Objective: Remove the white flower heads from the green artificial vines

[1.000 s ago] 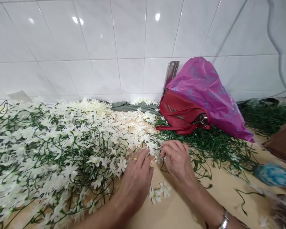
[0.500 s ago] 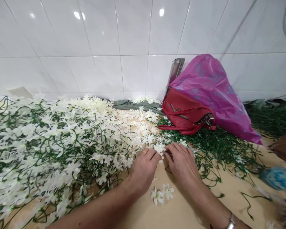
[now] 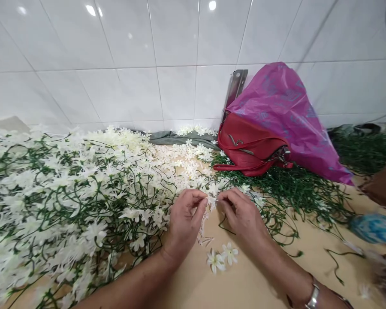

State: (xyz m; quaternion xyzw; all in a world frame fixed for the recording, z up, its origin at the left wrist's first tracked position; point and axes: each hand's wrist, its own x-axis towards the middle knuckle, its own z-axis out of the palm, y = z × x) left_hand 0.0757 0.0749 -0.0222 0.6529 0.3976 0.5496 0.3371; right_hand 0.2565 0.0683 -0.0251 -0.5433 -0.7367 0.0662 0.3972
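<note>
My left hand (image 3: 187, 223) is closed in a pinch, thumb against fingertips, beside a white artificial flower (image 3: 213, 189); whatever is in the pinch is too small to make out. My right hand (image 3: 242, 213) is closed too, its fingertips together just right of that flower. A thin green plastic stem (image 3: 227, 228) curves out from under the right hand's fingers. Between my wrists lie two loose white flower heads (image 3: 216, 260). Small thin white pieces (image 3: 204, 238), like stamens, are scattered by my left thumb.
White flowers on green stems (image 3: 83, 193) are heaped on the left. Loose white petals (image 3: 186, 165) spread behind my hands. At the right, bare green stems (image 3: 286, 189) lie under a red handbag (image 3: 251, 143) and a purple plastic bag (image 3: 283, 103). A tiled wall (image 3: 176, 94) stands behind.
My left hand has turned so that its thumb and fingertips show in a pinch. The small white pieces beside it are now uncovered. The right hand stays nearly in place.
</note>
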